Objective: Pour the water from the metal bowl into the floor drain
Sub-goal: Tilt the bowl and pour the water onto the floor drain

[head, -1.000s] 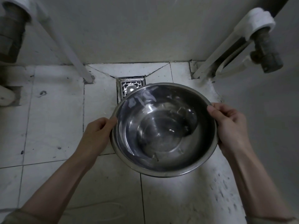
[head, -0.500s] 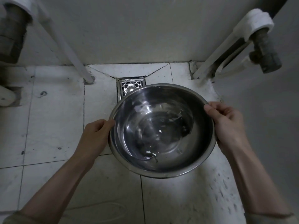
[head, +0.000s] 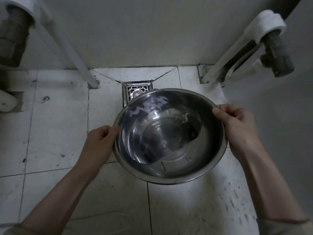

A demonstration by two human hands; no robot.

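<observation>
A shiny metal bowl with water in it hangs over the tiled floor, tipped toward its far-left side. The water has pooled against that far-left wall, up near the rim. My left hand grips the bowl's left rim, thumb on top. My right hand grips the right rim, thumb over the edge. The square metal floor drain lies just beyond the bowl's far rim, which hides its near part.
White floor tiles spread to the left and below. A white pipe slants down to the floor left of the drain. Pipes with a grey valve stand at the right, and a wall rises behind the drain.
The bowl has tilted further toward its far-left side, and the water has slid up that wall toward the rim. Both hands keep their grip.
</observation>
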